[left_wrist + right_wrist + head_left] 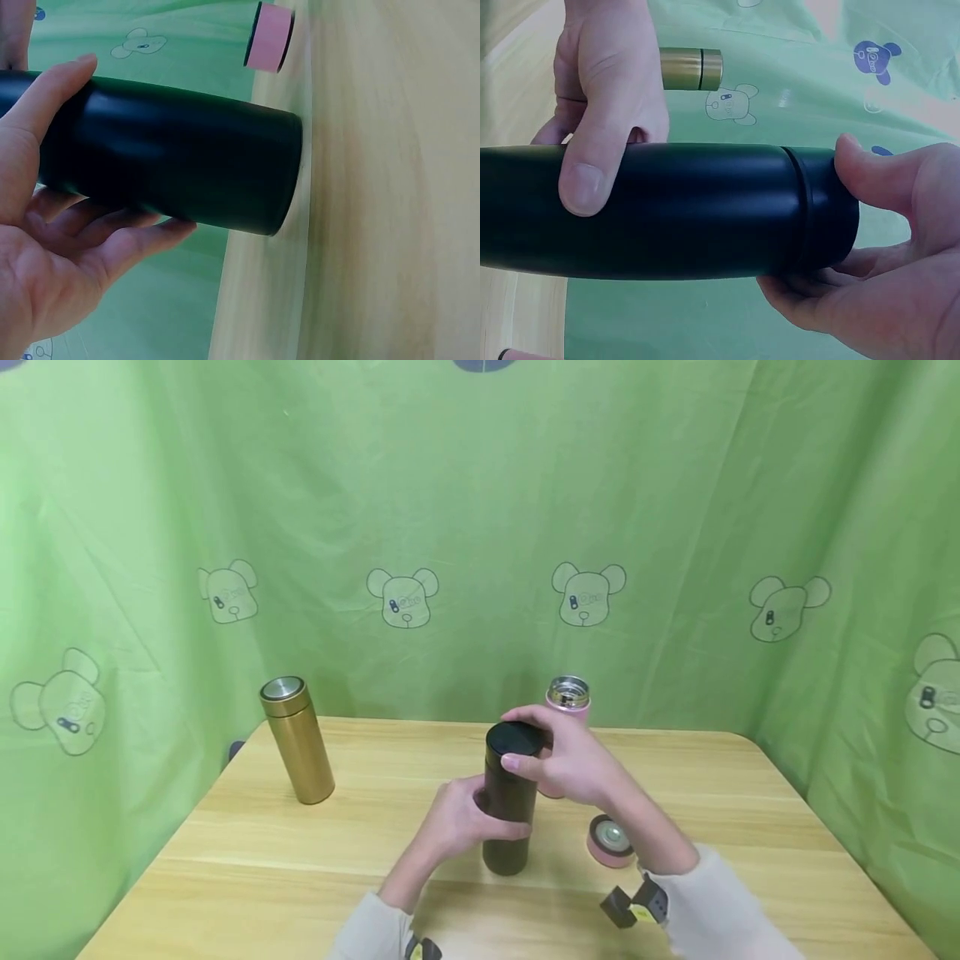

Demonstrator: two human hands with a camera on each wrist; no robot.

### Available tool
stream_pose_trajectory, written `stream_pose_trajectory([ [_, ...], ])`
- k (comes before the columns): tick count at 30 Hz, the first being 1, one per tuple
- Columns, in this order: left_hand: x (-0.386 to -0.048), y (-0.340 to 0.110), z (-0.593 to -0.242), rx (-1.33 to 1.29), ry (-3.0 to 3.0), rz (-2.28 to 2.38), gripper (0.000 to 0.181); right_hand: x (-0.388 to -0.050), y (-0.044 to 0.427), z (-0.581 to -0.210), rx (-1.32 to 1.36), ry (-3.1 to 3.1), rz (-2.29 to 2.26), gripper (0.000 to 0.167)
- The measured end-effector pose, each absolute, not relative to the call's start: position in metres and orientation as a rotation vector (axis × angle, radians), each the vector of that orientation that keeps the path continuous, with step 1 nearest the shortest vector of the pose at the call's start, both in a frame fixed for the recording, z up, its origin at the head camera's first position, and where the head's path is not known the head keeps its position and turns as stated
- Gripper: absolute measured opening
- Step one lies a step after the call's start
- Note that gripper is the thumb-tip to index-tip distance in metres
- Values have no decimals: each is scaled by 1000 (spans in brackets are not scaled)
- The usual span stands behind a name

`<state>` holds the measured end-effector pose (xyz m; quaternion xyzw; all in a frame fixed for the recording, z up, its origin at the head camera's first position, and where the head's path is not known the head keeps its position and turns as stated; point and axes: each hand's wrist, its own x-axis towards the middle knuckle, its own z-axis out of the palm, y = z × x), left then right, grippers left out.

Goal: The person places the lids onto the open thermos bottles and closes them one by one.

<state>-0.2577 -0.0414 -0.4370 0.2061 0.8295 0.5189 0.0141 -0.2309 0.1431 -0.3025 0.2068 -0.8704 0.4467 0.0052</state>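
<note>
A black vacuum flask [510, 797] stands roughly upright at the middle of the table, with its black lid [514, 738] on. Around the body, below the lid, my left hand [457, 820] grips with the thumb on the near side. My right hand [573, 758] holds the lid from the right, thumb in front and fingers behind. In the right wrist view, a thin seam parts the lid from the body [705, 210]. Whether the flask's base [281, 176] touches the table cannot be told.
Behind my right hand stands a lidless pink flask [568, 695], partly hidden. Its pink lid [611, 843] lies on the table under my right forearm. A gold flask [303, 752] with its lid on stands at the left of the wooden table [247, 877]. Green curtain [480, 485] surrounds the table.
</note>
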Motion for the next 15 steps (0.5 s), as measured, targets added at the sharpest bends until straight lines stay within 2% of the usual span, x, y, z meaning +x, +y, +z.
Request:
stream_pose_trajectory([
  [15, -256, -40, -438, 647, 2598, 1646, 45, -226, 134, -312, 531, -2670, 1237, 53],
])
